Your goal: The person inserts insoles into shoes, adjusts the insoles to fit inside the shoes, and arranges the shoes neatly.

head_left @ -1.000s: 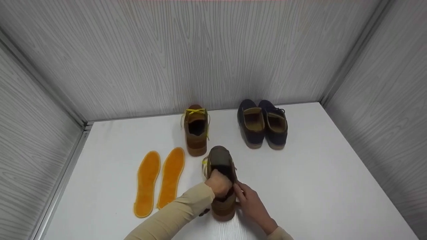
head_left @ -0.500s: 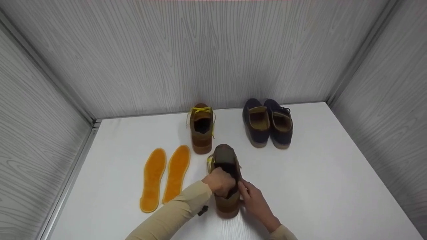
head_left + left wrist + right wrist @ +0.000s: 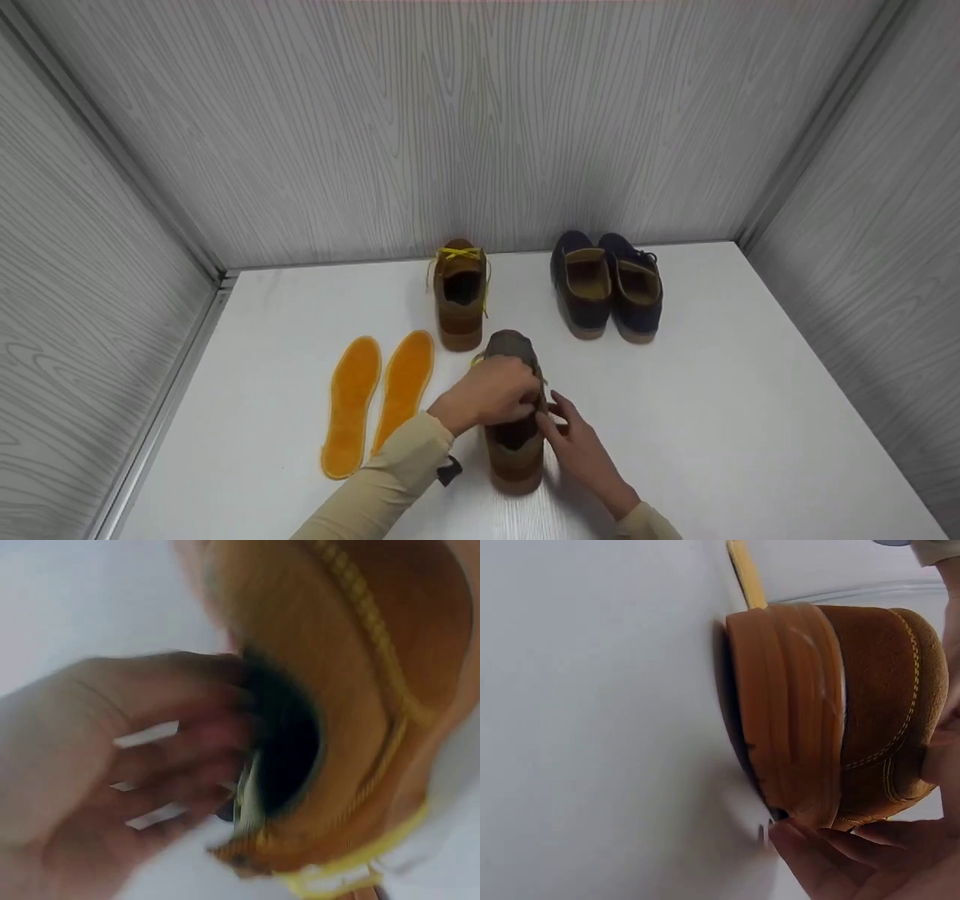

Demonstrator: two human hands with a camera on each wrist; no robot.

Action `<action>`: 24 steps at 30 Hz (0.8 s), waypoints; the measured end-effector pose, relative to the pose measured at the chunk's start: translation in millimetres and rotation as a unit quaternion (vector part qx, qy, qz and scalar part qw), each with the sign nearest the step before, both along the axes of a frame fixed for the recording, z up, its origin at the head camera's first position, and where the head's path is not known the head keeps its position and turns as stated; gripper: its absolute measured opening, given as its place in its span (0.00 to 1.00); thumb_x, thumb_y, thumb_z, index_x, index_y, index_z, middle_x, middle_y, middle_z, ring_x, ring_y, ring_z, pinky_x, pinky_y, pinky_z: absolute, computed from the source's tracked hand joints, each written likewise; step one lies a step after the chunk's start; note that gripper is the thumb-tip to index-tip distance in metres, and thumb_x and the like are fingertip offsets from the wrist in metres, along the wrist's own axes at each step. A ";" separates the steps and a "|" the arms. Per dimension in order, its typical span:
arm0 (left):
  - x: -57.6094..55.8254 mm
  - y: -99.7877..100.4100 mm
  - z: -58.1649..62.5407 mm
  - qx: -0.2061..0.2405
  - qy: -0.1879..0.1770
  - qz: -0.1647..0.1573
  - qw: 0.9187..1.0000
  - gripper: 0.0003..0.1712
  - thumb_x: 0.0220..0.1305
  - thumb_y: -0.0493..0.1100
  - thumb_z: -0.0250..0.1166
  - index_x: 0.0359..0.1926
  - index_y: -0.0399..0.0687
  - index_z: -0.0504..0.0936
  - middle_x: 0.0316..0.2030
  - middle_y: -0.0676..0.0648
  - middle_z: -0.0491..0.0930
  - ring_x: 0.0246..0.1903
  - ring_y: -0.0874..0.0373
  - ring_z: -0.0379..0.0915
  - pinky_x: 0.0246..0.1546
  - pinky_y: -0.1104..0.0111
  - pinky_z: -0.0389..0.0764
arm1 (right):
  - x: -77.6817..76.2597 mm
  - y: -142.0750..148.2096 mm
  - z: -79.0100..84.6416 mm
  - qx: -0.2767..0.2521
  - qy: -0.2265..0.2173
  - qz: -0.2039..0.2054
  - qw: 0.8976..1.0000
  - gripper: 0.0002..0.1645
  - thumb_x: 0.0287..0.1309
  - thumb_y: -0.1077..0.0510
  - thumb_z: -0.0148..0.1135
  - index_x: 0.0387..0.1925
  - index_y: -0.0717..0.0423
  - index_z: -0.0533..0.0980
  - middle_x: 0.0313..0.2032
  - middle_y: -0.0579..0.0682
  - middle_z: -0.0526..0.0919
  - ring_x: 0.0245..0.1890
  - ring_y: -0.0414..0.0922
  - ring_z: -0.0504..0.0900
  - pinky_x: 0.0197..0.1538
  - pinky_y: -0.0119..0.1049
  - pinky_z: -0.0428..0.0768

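A brown lace-up shoe [image 3: 514,469] stands at the front middle of the table, heel toward me. In the head view my left hand [image 3: 491,390] is over its opening and hides part of the inside. The left wrist view is blurred; fingers [image 3: 202,735] with gaps between them reach to the dark mouth of the shoe. From the right side my right hand [image 3: 581,450] grips the shoe, thumb at the collar. Fingertips [image 3: 799,840] lie along the sole edge in the right wrist view. Two orange insoles [image 3: 351,409] lie flat to the left.
Behind stands a matching brown shoe [image 3: 460,322] with yellow laces. A pair of dark navy shoes [image 3: 589,307] is near the back wall [image 3: 480,127], further right. Grey wood-patterned panels enclose the white table [image 3: 697,420] at the back and both sides.
My left hand has risen out of the shoe's opening, forward and up. My right hand keeps its grip on the side, its fingers slightly shifted. The head view has shifted a little.
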State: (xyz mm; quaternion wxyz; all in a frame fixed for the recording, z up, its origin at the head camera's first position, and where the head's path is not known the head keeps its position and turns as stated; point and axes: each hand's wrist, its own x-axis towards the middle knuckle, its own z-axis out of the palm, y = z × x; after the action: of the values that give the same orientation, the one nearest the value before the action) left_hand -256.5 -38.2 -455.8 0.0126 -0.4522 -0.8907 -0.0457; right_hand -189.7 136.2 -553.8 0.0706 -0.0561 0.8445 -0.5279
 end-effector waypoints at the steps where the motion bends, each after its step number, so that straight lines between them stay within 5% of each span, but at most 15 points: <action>1: -4.2 -3.0 2.2 0.032 0.013 0.001 0.999 0.04 0.57 0.46 0.67 0.31 0.52 0.85 0.25 0.54 0.79 0.26 0.60 0.73 0.32 0.67 0.76 | -1.6 1.5 2.3 0.007 0.003 -0.003 1.000 0.42 0.68 0.39 0.48 0.70 0.64 0.55 0.62 0.65 0.67 0.53 0.56 0.76 0.51 0.48 0.76; 5: -19.3 -16.3 -0.7 0.108 0.036 0.081 0.990 0.13 0.59 0.47 0.66 0.44 0.48 0.83 0.38 0.49 0.78 0.35 0.56 0.73 0.40 0.66 0.77 | -11.9 4.4 15.0 0.017 0.023 -0.009 1.000 0.44 0.65 0.38 0.51 0.70 0.62 0.56 0.65 0.63 0.64 0.56 0.57 0.74 0.55 0.51 0.72; 9: -27.1 -26.0 -13.0 0.130 -0.023 0.187 0.973 0.27 0.59 0.49 0.66 0.57 0.42 0.75 0.49 0.43 0.74 0.44 0.52 0.71 0.48 0.62 0.76 | -27.6 3.1 28.3 0.023 0.035 -0.008 0.999 0.41 0.64 0.37 0.52 0.69 0.58 0.60 0.66 0.58 0.64 0.58 0.57 0.72 0.56 0.50 0.72; 12: -30.8 -27.5 -20.1 0.144 -0.083 0.233 0.958 0.33 0.59 0.50 0.65 0.63 0.40 0.70 0.55 0.40 0.71 0.50 0.49 0.69 0.53 0.58 0.73 | -43.8 1.0 37.3 0.036 0.041 -0.007 0.998 0.40 0.64 0.38 0.54 0.68 0.57 0.61 0.66 0.57 0.65 0.59 0.57 0.72 0.56 0.49 0.72; 17: -38.2 -23.9 -27.7 0.170 -0.158 0.258 0.938 0.34 0.61 0.49 0.65 0.65 0.40 0.68 0.59 0.40 0.71 0.55 0.48 0.68 0.58 0.56 0.68 | -73.5 -3.7 47.9 0.067 0.045 0.006 0.997 0.37 0.64 0.48 0.58 0.68 0.60 0.60 0.65 0.59 0.66 0.59 0.57 0.72 0.56 0.49 0.71; 24: -47.8 -23.0 -35.8 0.248 -0.180 0.262 0.915 0.23 0.56 0.42 0.69 0.53 0.40 0.79 0.49 0.43 0.78 0.47 0.51 0.73 0.52 0.59 0.72 | -95.0 -12.7 59.0 0.122 0.059 0.056 0.989 0.36 0.58 0.58 0.64 0.63 0.70 0.63 0.53 0.64 0.75 0.53 0.57 0.76 0.53 0.48 0.73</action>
State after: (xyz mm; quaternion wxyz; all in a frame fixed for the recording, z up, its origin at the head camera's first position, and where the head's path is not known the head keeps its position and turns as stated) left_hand -304.3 -61.2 -491.6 -0.0252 -0.1686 -0.9246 -0.3406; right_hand -284.6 123.4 -494.8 0.0563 -0.1251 0.9007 -0.4122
